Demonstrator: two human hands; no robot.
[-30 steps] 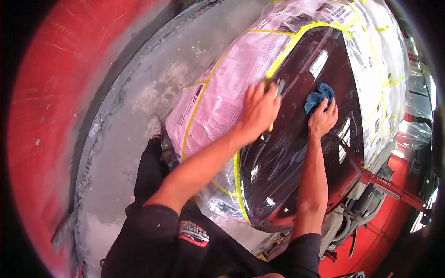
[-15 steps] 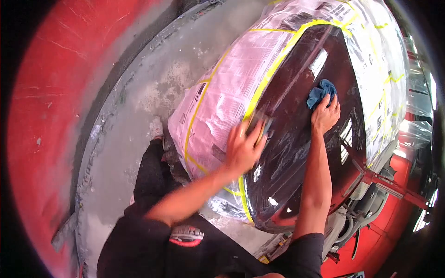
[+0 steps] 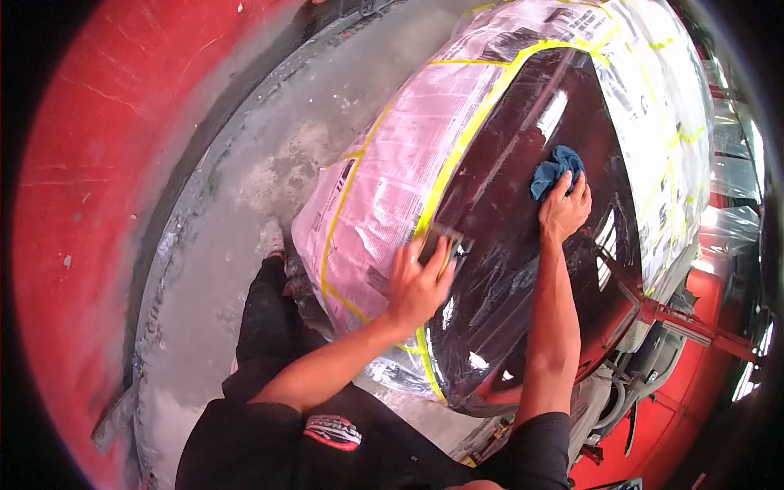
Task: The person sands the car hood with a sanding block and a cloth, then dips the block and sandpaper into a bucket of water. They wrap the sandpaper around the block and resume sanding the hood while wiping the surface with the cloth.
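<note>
A dark, glossy car panel (image 3: 523, 204) streaked with whitish residue fills the middle of the head view. Near its left edge, beside the yellow masking tape (image 3: 461, 151), my left hand (image 3: 418, 286) grips a flat, dark sanding block (image 3: 460, 250). Motion blurs the block, and my fingers partly cover it. Farther up the panel, my right hand (image 3: 565, 211) presses a crumpled blue cloth (image 3: 555, 170) against the surface, with its fingertips over the cloth's lower edge.
Masking film (image 3: 384, 180) with printed marks and yellow tape covers the car on both sides of the panel. A red metal bar (image 3: 702, 331) and car parts (image 3: 641, 380) stand at right. Grey floor (image 3: 245, 188) and a red wall (image 3: 82, 180) lie left.
My left hand has moved slightly down and left with the sanding block. My right hand and the blue cloth keep nearly the same place on the panel, while the view shifts a little.
</note>
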